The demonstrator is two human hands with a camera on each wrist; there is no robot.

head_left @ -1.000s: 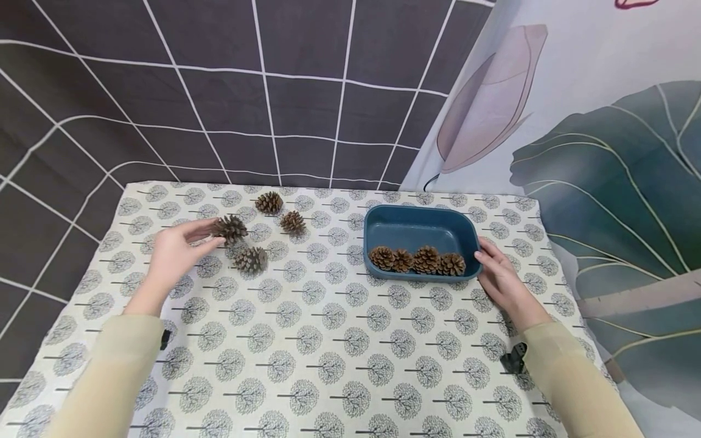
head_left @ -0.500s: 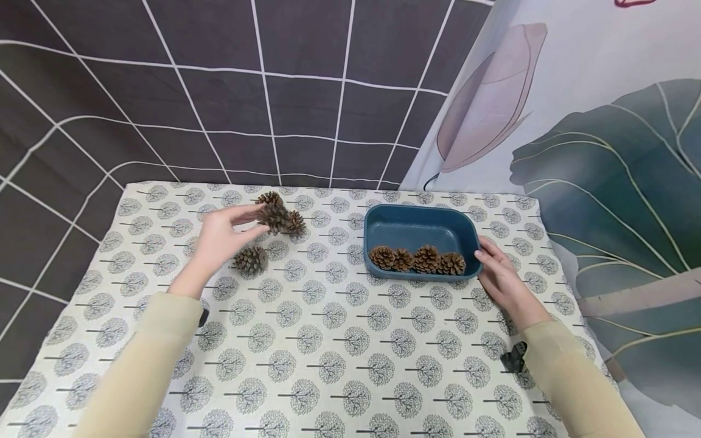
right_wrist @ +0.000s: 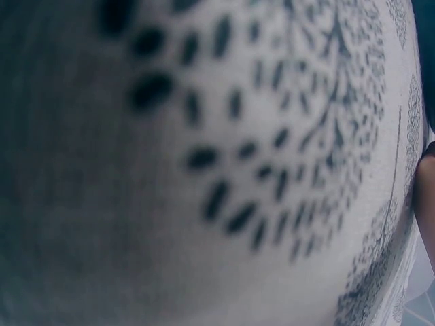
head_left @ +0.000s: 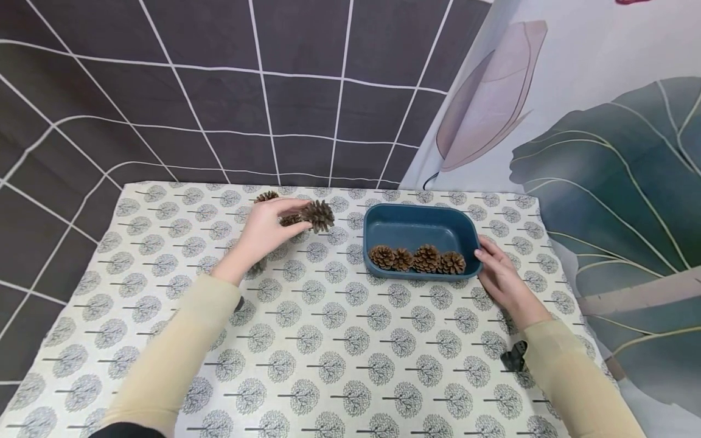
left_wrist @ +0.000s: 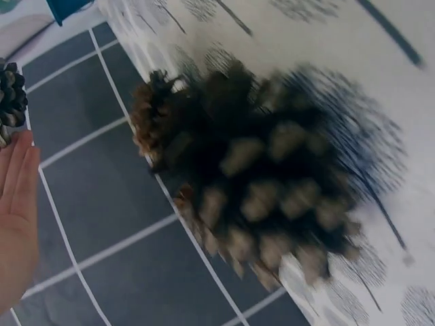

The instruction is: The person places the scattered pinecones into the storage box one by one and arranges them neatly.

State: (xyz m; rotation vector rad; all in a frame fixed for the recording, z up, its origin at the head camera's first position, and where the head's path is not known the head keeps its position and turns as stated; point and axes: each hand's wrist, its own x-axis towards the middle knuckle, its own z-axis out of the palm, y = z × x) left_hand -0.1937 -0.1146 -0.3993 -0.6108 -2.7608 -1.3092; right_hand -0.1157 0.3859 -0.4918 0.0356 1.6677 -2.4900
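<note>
My left hand [head_left: 265, 228] pinches a brown pine cone [head_left: 319, 216] between thumb and fingers, above the cloth left of the blue box [head_left: 421, 214]. In the left wrist view, the held pine cone [left_wrist: 10, 102] shows at the left edge beside the fingers [left_wrist: 17, 170]. Another pine cone [left_wrist: 265, 176] looms large and blurred there. Several pine cones [head_left: 426, 260] lie in a row along the box's near wall. At the box's right end, my right hand [head_left: 504, 277] grips the rim; the right wrist view shows only a sliver of that hand [right_wrist: 427, 197].
Behind my left hand lie a pine cone [head_left: 266, 196] and a second pine cone [head_left: 290, 220], both partly covered. A third pine cone [head_left: 257, 267] is mostly hidden by the wrist. The tree-print cloth [head_left: 328, 340] covers the table, with a dark gridded backdrop [head_left: 219, 97] behind.
My left hand has carried the pine cone rightward from the table's left side, passing over the other cones toward the box. The right hand and the box have stayed in place.
</note>
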